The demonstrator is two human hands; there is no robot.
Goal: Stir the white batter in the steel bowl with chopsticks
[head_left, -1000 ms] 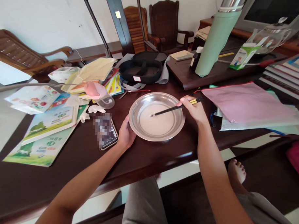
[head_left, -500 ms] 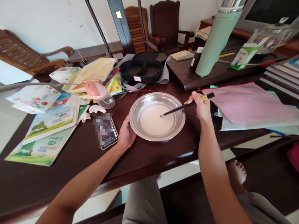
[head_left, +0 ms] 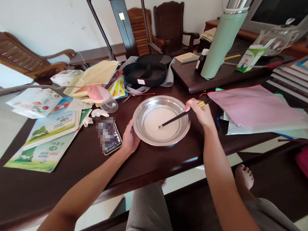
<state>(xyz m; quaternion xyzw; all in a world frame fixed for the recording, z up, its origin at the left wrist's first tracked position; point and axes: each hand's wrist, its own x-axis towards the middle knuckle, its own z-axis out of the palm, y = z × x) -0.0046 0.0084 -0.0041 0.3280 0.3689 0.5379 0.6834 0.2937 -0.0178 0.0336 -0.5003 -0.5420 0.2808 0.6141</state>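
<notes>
A shiny metal bowl (head_left: 144, 110) with a white liquid in it sits on the dark wooden table (head_left: 152, 162). My right hand (head_left: 201, 113) is closed on a pair of black chopsticks (head_left: 178, 117) whose tips dip into the liquid near the bowl's middle. My left hand (head_left: 130, 138) rests against the bowl's left rim, fingers curled round its edge. A phone (head_left: 109, 136) lies just left of that hand.
Picture books (head_left: 50, 125) and papers cover the table's left side. A black divided tray (head_left: 145, 71) sits behind the bowl. A green flask (head_left: 221, 40), a small box (head_left: 252, 56) and a pink pouch (head_left: 255, 105) are on the right. Wooden chairs stand behind.
My right hand has swung back left and down with the chopsticks, so their tips moved across the liquid. The left hand and the bowl stayed put.
</notes>
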